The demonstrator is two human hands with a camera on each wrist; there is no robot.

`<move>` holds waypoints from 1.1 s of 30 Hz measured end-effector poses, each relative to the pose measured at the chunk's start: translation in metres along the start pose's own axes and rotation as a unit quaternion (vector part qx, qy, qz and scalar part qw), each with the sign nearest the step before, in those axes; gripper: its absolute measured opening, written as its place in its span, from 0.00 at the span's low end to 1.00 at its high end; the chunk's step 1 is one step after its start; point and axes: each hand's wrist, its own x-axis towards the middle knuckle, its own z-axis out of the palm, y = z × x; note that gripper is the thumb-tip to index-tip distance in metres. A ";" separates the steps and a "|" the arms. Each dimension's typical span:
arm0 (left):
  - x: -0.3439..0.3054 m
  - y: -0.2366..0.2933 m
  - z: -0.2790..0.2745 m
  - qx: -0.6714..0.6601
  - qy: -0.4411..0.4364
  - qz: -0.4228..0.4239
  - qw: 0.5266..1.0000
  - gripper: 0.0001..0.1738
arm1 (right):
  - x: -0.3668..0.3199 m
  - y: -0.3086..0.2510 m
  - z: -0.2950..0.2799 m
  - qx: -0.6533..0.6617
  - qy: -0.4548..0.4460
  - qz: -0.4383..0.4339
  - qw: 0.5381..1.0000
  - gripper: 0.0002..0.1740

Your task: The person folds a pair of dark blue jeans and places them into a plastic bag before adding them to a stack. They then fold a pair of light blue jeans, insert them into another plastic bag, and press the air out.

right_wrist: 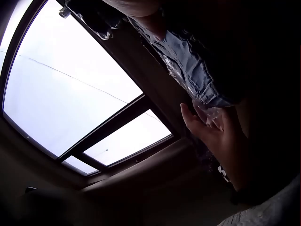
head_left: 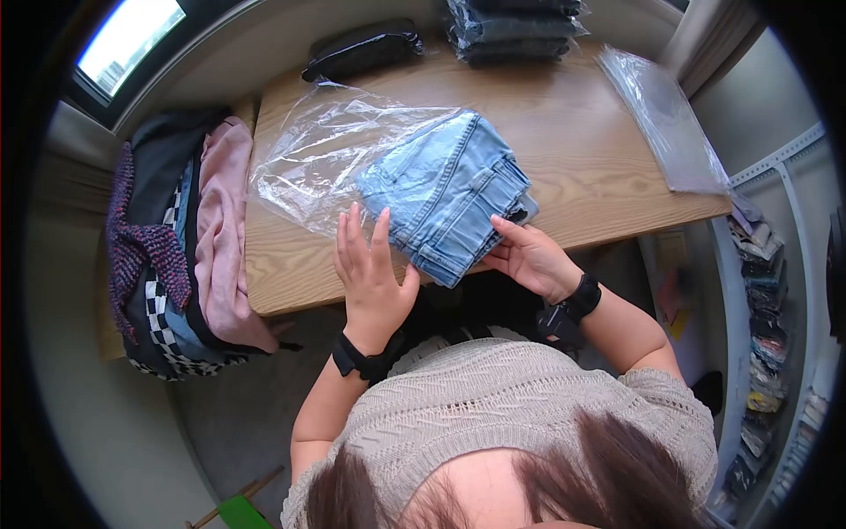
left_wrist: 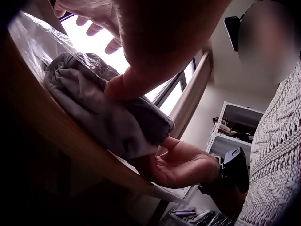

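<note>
Folded light-blue denim [head_left: 449, 189] lies partly inside a clear plastic bag [head_left: 308, 159] at the table's front edge, its elastic waist edge toward the person. The right hand [head_left: 533, 260] pinches the denim's near right corner, thumb on top and fingers beneath; the left wrist view shows this hand [left_wrist: 186, 162] at the bundle's end. With fingers spread and straight, the left hand [head_left: 370, 278] rests at the denim's left side, over the plastic. In the right wrist view the left hand [right_wrist: 221, 141] is beside the denim [right_wrist: 188, 61], its fingers partly hidden.
Clothes [head_left: 225, 229] hang in a pile at the table's left. A dark packed bundle [head_left: 366, 48] and stacked bagged garments [head_left: 515, 31] lie at the back. Flat clear bags [head_left: 665, 123] lie at the right of the wooden table [head_left: 582, 194]; shelves [head_left: 767, 353] stand beyond.
</note>
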 end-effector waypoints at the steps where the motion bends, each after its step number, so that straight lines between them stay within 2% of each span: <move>1: -0.003 0.000 0.004 -0.004 0.007 -0.016 1.000 0.44 | 0.003 0.001 0.001 -0.018 0.017 -0.005 1.000 0.20; 4: -0.006 -0.002 0.012 -0.003 0.010 -0.047 0.999 0.43 | 0.012 0.005 0.003 -0.053 0.032 -0.053 0.997 0.19; 6: -0.007 -0.003 0.016 0.003 0.008 -0.063 0.998 0.41 | 0.013 0.003 0.003 -0.065 0.028 -0.048 0.996 0.19; 9: -0.008 -0.009 0.021 0.022 0.003 -0.039 0.999 0.39 | 0.017 -0.006 -0.004 -0.091 0.003 -0.026 0.996 0.18; 15: -0.010 -0.015 0.018 -0.016 0.018 -0.030 0.999 0.36 | 0.026 -0.036 -0.006 -0.126 -0.024 0.019 0.992 0.17; 18: -0.011 -0.013 0.016 -0.026 0.013 -0.016 0.999 0.35 | 0.042 -0.052 -0.012 -0.155 -0.080 0.021 0.985 0.17; 20: -0.013 -0.015 0.019 -0.040 0.023 -0.024 0.999 0.40 | 0.051 -0.055 -0.010 -0.139 -0.077 0.014 0.987 0.17; 24: -0.014 -0.014 0.016 -0.017 0.059 -0.038 0.997 0.40 | 0.054 -0.044 0.000 -0.121 -0.048 0.008 0.991 0.15; 26: -0.012 -0.007 0.012 0.008 0.151 -0.086 0.985 0.31 | 0.053 -0.036 0.006 -0.118 -0.022 0.010 0.993 0.14; 27: -0.014 -0.010 0.012 0.008 0.151 -0.087 0.985 0.31 | 0.052 -0.033 0.008 -0.119 -0.023 0.011 0.993 0.14; 30: -0.015 -0.015 0.011 0.010 0.114 -0.156 0.981 0.11 | 0.041 -0.025 0.015 -0.100 -0.023 0.012 0.995 0.14; 31: -0.016 -0.018 0.010 0.009 0.113 -0.156 0.981 0.11 | 0.034 -0.019 0.021 -0.113 -0.043 0.007 0.993 0.16; 33: -0.022 -0.026 0.011 -0.066 0.059 -0.225 0.970 0.08 | 0.022 -0.023 0.029 -0.126 -0.062 0.000 0.990 0.19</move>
